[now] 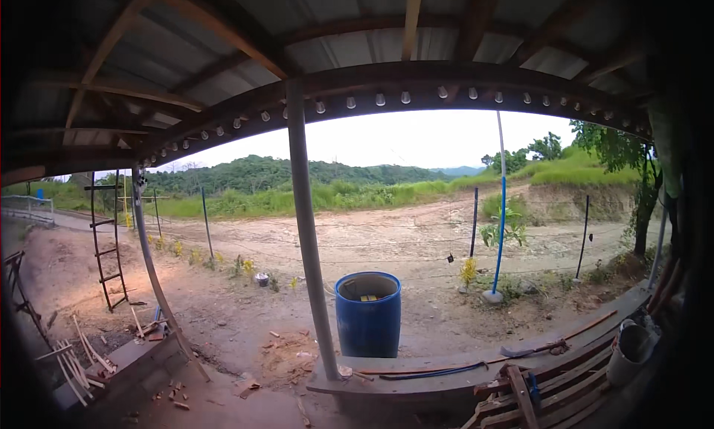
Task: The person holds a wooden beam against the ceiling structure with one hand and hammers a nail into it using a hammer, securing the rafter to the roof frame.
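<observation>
Neither my left hand nor my right hand shows in the head view, and no forearm comes in from the lower edge. Just past a concrete ledge [439,383] stands a blue barrel [368,321], open at the top, with something yellowish inside. Along the ledge lie a blue-and-black rod [439,372] and a long, thin wooden pole [587,327]. A dark curved object [520,351], perhaps a blade, rests beside them. At the lower right are stacked wooden slats [573,388] and a pale bucket [631,353].
A grey post [303,198] rises from the ledge to the bulb-strung roof beam [416,75]. Leftward, a dark ladder [108,243] stands upright, near a slanting post [160,273] and scattered wood strips [78,369]. Wire fencing with a blue-and-white pole [500,235] crosses the dirt beyond.
</observation>
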`<state>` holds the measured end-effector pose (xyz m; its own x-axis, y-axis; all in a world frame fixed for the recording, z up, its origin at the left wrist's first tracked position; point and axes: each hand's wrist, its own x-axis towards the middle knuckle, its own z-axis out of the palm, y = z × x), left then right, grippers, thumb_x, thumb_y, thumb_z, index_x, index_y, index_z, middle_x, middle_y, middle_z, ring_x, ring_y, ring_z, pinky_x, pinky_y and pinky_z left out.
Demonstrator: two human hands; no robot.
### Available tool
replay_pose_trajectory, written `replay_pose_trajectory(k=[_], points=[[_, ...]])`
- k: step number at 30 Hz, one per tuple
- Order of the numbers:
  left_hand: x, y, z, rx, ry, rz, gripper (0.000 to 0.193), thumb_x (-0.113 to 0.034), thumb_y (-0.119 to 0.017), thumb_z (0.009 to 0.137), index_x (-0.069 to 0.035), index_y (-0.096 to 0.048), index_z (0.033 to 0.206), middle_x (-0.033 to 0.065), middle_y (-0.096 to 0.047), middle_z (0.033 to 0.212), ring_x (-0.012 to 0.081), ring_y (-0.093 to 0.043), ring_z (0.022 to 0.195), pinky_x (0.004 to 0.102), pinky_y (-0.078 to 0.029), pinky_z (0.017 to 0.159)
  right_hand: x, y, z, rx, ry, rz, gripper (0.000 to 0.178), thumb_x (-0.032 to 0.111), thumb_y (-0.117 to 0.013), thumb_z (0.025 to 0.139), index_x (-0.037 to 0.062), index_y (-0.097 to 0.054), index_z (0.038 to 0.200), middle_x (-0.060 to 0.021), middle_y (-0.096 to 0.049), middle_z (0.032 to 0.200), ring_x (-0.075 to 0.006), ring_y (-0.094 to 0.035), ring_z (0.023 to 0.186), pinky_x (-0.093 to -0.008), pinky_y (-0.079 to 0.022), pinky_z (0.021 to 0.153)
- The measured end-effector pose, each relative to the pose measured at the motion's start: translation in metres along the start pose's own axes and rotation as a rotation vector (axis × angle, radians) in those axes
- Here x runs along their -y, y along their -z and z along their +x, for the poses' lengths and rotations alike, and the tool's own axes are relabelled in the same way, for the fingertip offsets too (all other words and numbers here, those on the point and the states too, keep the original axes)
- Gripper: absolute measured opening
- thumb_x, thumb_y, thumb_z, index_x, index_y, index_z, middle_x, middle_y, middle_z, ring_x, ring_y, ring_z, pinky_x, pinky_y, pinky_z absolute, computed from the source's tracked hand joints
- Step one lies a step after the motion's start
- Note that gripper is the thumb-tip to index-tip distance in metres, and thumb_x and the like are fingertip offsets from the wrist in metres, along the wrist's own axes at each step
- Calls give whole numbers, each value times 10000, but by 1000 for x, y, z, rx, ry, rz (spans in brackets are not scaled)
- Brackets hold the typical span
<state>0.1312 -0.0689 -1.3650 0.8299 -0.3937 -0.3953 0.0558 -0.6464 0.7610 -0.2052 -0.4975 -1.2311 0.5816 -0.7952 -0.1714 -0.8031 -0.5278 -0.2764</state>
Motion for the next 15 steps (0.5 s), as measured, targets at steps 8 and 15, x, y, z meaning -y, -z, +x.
replay_pose_trajectory(k=[8,15], points=[[-2,-6,-91,-206,76,-65,254,-109,-655,846,47,-738,1029,135,-729,784,229,-713,633,368,-583,582,6,-12,55,76,153,12,555,320,-649,952,20,-435,1366,-239,-739,902,-430,-742,850,-528,-596,756],[38,-124,-200,-331,373,-153,261,-96,-649,854,49,-732,1054,137,-730,802,233,-716,638,367,-588,583,-24,-31,103,144,268,64,545,293,-635,956,3,-432,1370,-247,-738,929,-432,-741,874,-523,-598,774]])
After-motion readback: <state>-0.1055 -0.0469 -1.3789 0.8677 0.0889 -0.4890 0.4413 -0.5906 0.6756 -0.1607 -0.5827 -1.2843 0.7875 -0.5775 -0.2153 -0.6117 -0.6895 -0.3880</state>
